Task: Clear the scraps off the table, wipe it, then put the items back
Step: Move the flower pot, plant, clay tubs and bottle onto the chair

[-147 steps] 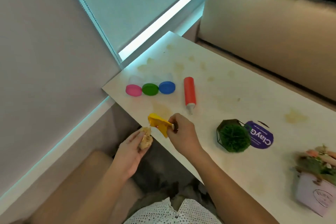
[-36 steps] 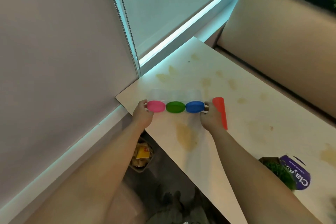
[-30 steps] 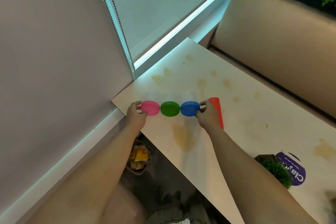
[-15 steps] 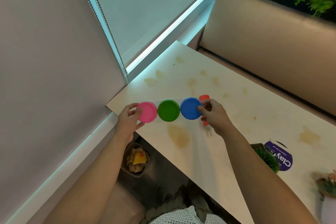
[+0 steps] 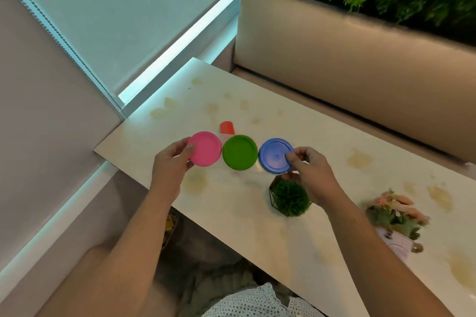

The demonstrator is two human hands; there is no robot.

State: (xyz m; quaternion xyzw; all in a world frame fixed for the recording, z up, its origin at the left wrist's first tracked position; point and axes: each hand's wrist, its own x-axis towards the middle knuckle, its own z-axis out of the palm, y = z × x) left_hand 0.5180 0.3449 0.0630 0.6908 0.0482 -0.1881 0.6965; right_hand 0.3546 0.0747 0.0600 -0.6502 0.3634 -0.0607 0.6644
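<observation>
Tubs (image 5: 239, 152) in a row, held over the table (image 5: 231, 203) between the left hand (image 5: 171, 167) at the row's left end and the right hand (image 5: 313, 175) at its right end. Tube (image 5: 227, 127) on the table behind the row, partly hidden by it. Ball plant (image 5: 290, 198) on the table just below the right hand; flower pot (image 5: 394, 219) further right. Bench (image 5: 347, 59) behind the table.

Two forearms come into view from the bottom edge, both bare from elbow to wrist. The left hand (image 5: 168, 172) and the right hand (image 5: 313, 177) are bare too, with short fingernails that look plain. At the bottom centre, between the arms, shows a piece of the person's clothing (image 5: 257, 302): white fabric, softly creased, covered all over with small dark dots.
</observation>
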